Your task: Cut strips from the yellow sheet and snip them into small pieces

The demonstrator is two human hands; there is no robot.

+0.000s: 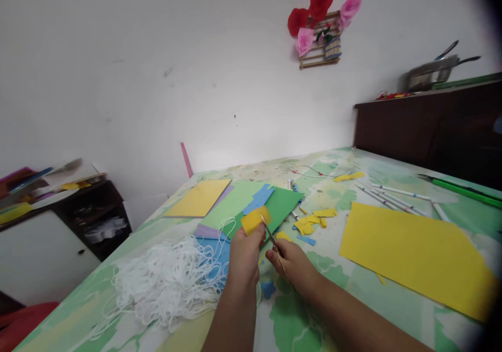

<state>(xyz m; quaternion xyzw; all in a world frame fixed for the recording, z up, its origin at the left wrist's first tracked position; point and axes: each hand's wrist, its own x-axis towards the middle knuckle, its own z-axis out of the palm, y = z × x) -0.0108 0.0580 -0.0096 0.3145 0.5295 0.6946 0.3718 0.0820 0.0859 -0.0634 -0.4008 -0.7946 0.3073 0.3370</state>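
Over the middle of the table, my left hand point(245, 250) pinches a small piece of yellow paper point(253, 220). My right hand point(294, 265) is closed around a pair of scissors point(275, 245), whose blades point up and meet the right part of that paper. Whether the blades are parted is too blurred to tell. Just beyond both hands lie sheets of green paper point(284, 200) and blue paper point(257, 199). Several yellow scraps point(308, 224) are scattered to the right of the scissors, and a blue cut-out point(269, 289) rests below my hands.
A tangled heap of white string point(168, 284) lies left of my hands. A large yellow sheet point(411, 258) covers the right side, with several white paper sticks point(392, 197) behind it. Yellow sheets point(200, 197) lie at the back left. A dark cabinet point(427, 122) stands behind the right edge.
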